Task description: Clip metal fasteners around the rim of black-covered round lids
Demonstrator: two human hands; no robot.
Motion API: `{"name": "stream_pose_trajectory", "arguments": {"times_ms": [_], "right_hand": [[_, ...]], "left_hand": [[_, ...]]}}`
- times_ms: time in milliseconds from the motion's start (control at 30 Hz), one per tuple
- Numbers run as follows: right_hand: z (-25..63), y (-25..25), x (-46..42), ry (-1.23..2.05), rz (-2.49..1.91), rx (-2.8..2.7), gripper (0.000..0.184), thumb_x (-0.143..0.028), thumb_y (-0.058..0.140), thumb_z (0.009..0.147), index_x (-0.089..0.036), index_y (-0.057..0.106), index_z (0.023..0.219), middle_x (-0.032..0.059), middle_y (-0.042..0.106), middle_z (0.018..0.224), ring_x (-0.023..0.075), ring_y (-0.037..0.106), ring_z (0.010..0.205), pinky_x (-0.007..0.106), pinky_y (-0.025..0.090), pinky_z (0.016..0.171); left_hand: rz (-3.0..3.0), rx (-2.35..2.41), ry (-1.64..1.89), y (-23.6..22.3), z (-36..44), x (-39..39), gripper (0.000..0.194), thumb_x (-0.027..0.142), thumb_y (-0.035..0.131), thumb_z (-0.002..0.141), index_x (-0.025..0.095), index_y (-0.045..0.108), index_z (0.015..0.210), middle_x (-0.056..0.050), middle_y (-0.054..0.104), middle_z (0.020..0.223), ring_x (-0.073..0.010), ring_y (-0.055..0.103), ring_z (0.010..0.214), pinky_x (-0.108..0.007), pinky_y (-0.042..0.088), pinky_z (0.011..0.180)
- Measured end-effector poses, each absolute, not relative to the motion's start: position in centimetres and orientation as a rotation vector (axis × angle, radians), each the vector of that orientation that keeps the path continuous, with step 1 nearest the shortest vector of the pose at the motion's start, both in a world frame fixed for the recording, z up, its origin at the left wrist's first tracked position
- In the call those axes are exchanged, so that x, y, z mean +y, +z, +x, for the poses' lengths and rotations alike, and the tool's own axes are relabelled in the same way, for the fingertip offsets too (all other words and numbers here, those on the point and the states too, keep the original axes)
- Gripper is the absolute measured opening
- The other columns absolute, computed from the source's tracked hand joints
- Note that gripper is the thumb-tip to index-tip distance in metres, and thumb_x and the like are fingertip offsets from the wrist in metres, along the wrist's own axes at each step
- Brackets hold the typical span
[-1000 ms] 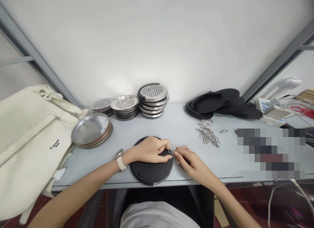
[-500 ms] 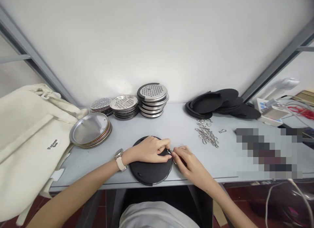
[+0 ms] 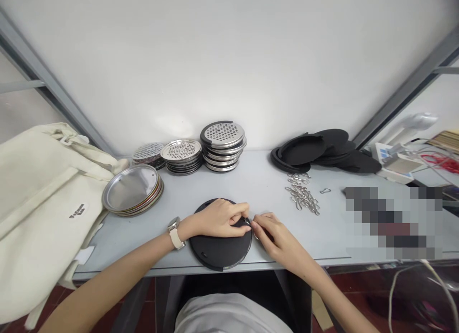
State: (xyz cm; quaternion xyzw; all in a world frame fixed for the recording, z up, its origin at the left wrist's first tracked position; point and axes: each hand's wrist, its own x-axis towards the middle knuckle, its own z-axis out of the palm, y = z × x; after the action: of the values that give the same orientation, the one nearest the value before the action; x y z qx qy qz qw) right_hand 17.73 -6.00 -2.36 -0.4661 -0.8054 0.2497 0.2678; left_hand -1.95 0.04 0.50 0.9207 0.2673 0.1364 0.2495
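A round black disc (image 3: 224,249) lies flat near the table's front edge. My left hand (image 3: 223,219) rests on top of it, thumb and forefinger closed at the disc's right rim. A small metal snap hook (image 3: 247,221) shows between the two hands at that rim. My right hand (image 3: 274,236) pinches the hook's outer end from the right, beside the disc. Whether the hook passes through the disc I cannot make out. Several similar metal snap hooks (image 3: 303,199) lie in a loose pile to the right.
Perforated metal discs stand in stacks, one of them the tall stack (image 3: 225,146) by the wall. Plain metal discs (image 3: 131,187) lie stacked at left beside a cream cloth bag (image 3: 39,204). Black discs (image 3: 303,149) are heaped at back right, near a power strip (image 3: 387,154) with cables.
Almost nothing differs. Both hands stay at the disc's right rim, with only a slight shift of the right fingers.
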Motion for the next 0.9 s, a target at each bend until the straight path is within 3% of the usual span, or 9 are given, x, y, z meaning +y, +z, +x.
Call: {"name": "stream_pose_trajectory", "arguments": {"times_ms": [900], "right_hand": [[17.92,-2.29,-5.95,0.696,-1.256,-2.168,0.032,-0.027,0.032,0.099,-0.021,0.040,0.069,-0.0016,0.044,0.064,0.0162,0.048,0.068,0.033,0.042,0.074]], "left_hand": [[2.492,0.713,0.379,0.53,-1.94,0.16,0.014,0.032,0.058,0.084,0.020,0.052,0.088,0.010,0.041,0.054,-0.0059,0.041,0.048,-0.018,0.032,0.054]]}}
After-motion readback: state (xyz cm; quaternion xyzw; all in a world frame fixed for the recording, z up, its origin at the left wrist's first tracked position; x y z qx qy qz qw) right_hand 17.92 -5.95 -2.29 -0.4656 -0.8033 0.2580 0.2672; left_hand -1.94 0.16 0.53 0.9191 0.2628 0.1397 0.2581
